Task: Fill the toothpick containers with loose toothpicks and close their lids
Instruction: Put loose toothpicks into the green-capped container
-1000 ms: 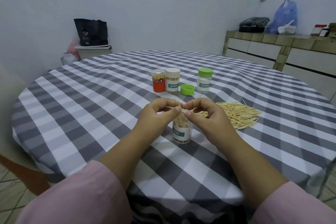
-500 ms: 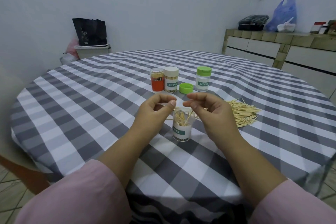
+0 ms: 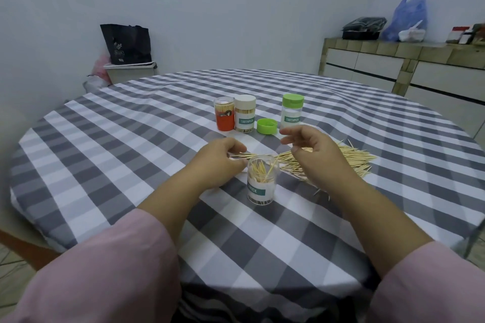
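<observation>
On the checked tablecloth [image 3: 131, 155], the left hand [image 3: 215, 162] pinches a few toothpicks [image 3: 240, 155] beside the open toothpick container [image 3: 261, 181], while the right hand [image 3: 313, 151] hovers loosely curled and empty above the toothpick pile [image 3: 349, 158].

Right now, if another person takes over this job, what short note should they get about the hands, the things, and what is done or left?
Left hand: pinches a few toothpicks beside the open container.
Right hand: open, above the loose toothpick pile, holding nothing.
Open container: upright, partly filled, lid off; loose green lid lies behind it.
Done: three containers at the back stand closed.
Left: fill the open container from the pile, close it.
</observation>
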